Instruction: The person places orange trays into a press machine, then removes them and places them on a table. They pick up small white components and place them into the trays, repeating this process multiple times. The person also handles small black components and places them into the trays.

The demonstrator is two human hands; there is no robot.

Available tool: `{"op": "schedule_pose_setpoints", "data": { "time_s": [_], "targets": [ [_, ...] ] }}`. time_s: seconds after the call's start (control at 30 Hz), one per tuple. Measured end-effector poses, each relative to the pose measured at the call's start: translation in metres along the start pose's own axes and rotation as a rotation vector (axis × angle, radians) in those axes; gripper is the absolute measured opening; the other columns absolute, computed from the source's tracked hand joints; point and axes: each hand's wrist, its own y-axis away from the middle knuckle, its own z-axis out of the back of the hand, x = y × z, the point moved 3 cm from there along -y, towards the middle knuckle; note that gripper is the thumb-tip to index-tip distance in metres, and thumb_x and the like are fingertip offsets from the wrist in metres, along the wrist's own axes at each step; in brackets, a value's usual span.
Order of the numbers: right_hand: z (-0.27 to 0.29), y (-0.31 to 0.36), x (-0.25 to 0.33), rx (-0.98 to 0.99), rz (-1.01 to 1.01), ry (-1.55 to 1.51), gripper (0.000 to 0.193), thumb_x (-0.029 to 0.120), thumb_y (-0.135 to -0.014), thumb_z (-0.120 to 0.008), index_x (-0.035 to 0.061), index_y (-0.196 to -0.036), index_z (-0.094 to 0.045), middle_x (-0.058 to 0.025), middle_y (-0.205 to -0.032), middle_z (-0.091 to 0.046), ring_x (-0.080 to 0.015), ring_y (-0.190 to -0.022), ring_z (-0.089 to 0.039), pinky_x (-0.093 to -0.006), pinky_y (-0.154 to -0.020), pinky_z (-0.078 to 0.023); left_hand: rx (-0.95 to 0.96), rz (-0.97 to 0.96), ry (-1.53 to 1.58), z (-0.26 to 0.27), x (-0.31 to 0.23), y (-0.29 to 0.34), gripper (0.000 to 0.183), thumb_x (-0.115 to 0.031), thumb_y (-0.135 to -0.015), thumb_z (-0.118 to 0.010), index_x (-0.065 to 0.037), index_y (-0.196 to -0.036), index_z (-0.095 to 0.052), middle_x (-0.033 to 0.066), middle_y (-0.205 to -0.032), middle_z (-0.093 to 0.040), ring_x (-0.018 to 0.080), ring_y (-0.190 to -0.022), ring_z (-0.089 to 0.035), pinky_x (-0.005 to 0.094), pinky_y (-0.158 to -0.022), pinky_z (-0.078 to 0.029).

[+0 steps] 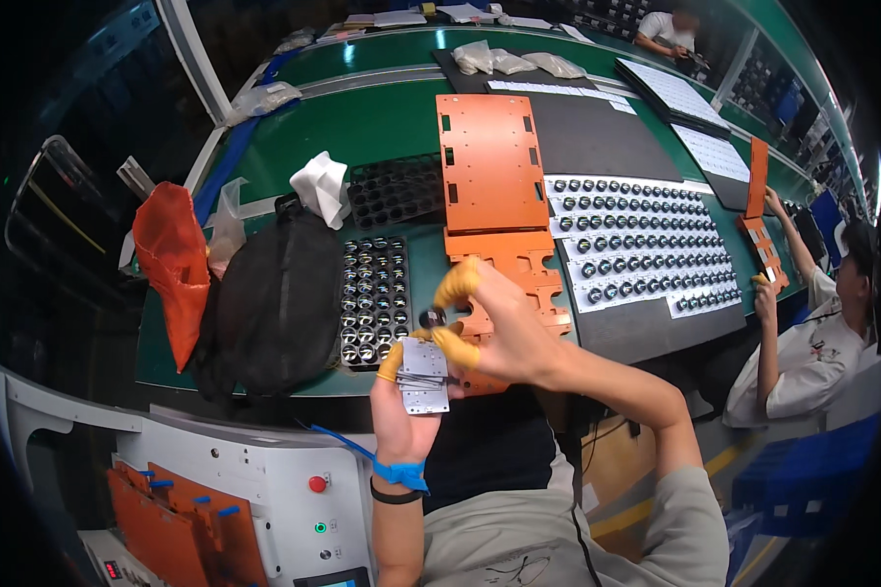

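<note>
Between the hands [504, 335], a round black part [432, 318] blurs.

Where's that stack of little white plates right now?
In the head view, the stack of little white plates is just below the middle, held in the left hand, near the orange fixture.

Green-topped bench [313, 115] stretching from eleven to one o'clock, light glinting off surface at twelve. Pale metal post [194, 54] between ten and eleven; second pale post [737, 70] near two. Bright strip light [879, 181] between two and three. Blue bins [803, 479], yellow floor line [720, 461] at four. White machine cabinet [274, 470] at seven. Dim surroundings at ten.
</note>
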Motion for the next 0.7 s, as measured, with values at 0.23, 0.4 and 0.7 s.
{"op": "schedule_pose_setpoints", "data": {
  "time_s": [0.23,0.4,0.7],
  "targets": [
    [0.01,0.033,0.001,0.144,-0.263,-0.055,0.03,0.013,-0.076,-0.076,0.0021,-0.102,-0.065,-0.0096,-0.093,-0.053,-0.0233,-0.089,-0.054,-0.0345,-0.081,-0.045,-0.053,-0.037,-0.139,-0.01,0.007,-0.001,0.038,-0.033,-0.105,-0.041,-0.004,-0.126,-0.055,0.009,-0.107,-0.064,0.0196,-0.083,-0.065,0.0347,-0.07,-0.056],
    [0.014,0.035,-0.011,0.208,-0.288,-0.113,0.031,0.016,-0.078,-0.076,0.0027,-0.105,-0.067,-0.0093,-0.094,-0.051,-0.0241,-0.089,-0.053,-0.0346,-0.082,-0.044,-0.188,-0.05,-0.177,-0.014,0.012,-0.004,0.039,-0.033,-0.106,-0.041,-0.003,-0.13,-0.052,0.0109,-0.112,-0.063,0.02,-0.089,-0.066,0.0344,-0.072,-0.059],
    [0.021,0.04,-0.014,0.237,-0.213,0.07,0.029,0.02,-0.082,-0.075,0.0008,-0.102,-0.069,-0.0118,-0.09,-0.051,-0.0279,-0.088,-0.054,-0.0358,-0.075,-0.045,0.017,-0.163,-0.488,-0.011,0.013,-0.002,0.039,-0.032,-0.107,-0.039,-0.002,-0.13,-0.047,0.0136,-0.109,-0.064,0.0221,-0.086,-0.069,0.0333,-0.066,-0.061]
  ]
}}
